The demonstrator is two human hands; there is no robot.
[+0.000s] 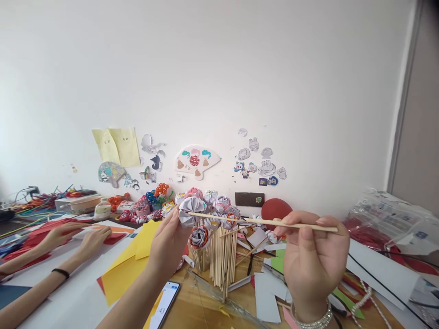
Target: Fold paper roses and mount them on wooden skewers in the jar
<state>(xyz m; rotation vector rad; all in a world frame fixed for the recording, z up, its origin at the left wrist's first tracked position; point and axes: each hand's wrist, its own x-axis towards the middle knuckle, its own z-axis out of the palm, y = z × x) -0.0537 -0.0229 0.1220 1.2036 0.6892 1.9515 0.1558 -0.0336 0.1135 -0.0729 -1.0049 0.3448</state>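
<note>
My left hand (166, 246) grips a white folded-paper flower (190, 206) by its left side. My right hand (313, 258) pinches a thin wooden stick (262, 221) near its right end, thumb below and fingers behind. The stick lies almost level, and its left tip meets the middle of the paper flower; whether it goes in cannot be made out. Behind them stands a bunch of paper flowers (222, 203) on sticks. Below it, a bundle of wooden sticks (222, 256) stands upright. One flower with orange and dark edges (199, 236) hangs just under my left fingers.
At left, another person's hands (91, 242) work over paper sheets. Yellow paper (128, 262) and a phone (165, 305) lie left of the sticks. Paper scraps (267, 299) litter the table at right, beside a rolled white sheet (384, 269) and plastic bag (394, 224).
</note>
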